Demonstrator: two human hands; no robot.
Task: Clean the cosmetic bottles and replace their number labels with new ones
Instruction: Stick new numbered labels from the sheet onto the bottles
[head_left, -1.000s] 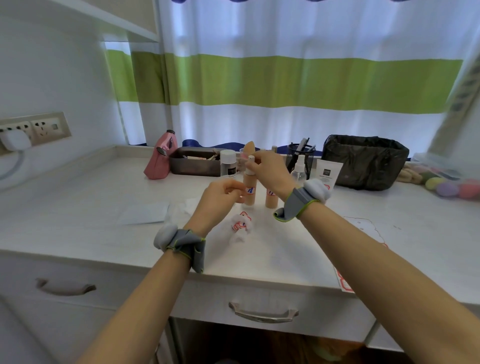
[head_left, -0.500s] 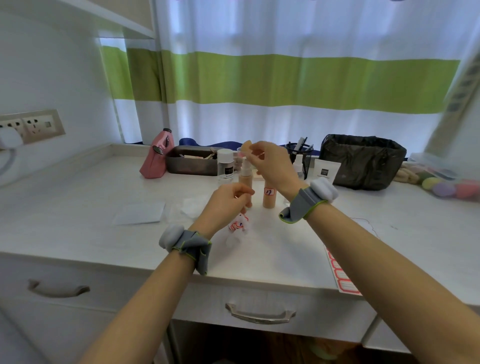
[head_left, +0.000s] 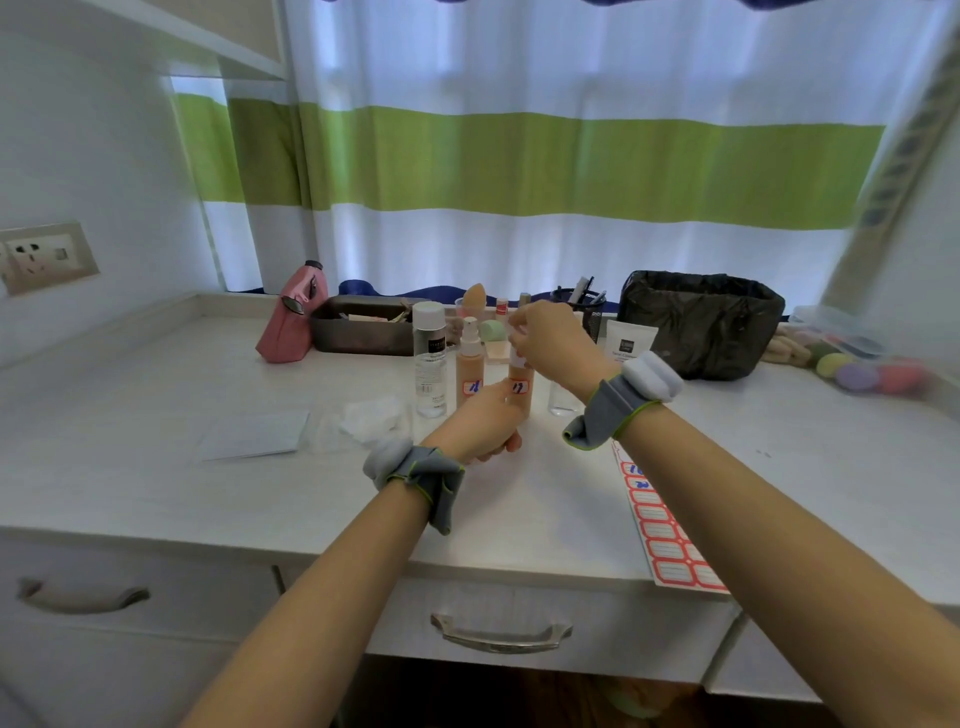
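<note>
Two tan bottles (head_left: 470, 371) mid-counter; your right hand (head_left: 553, 343) pinches one's top, your left hand (head_left: 483, 423) curls, grip unclear.

The scene is brightly lit by daylight diffused through the far curtain (head_left: 519, 156), whose white bands are nearly washed out. Shadows on the counter (head_left: 156, 415) are kept soft and faint. Straight lines are bowed toward the edges, and the far right is smeared by blur.
</note>
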